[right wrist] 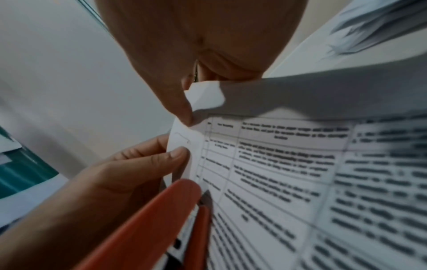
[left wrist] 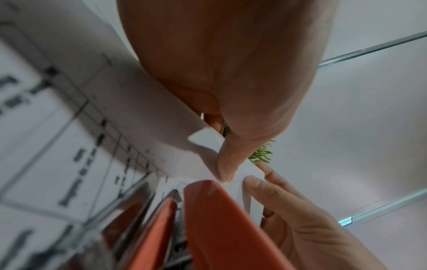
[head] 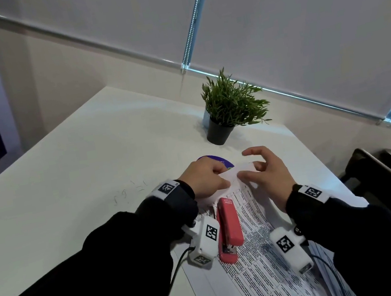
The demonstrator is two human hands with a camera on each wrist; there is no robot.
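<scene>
A stack of printed sheets [head: 254, 253] with tables of text lies on the white table [head: 87, 152]. My left hand [head: 223, 178] pinches its far corner, the thumb on top. My right hand [head: 249, 172] pinches the top sheet's lifted, folded-back corner [right wrist: 205, 96] right beside it. A bent staple [right wrist: 182, 137] shows in the corner, between the two thumbs in the right wrist view. A red stapler [head: 229, 229] lies on the sheets just below my left hand, untouched. In the left wrist view my left thumb [left wrist: 228, 164] presses the white paper [left wrist: 161, 127].
A small potted plant [head: 229, 109] stands behind the hands. A purple round disc [head: 219, 160] peeks out from under my left hand. Loose staples [head: 129, 191] lie scattered to the left. More papers [head: 336, 268] sit at the right table edge, beside a dark chair [head: 386, 181].
</scene>
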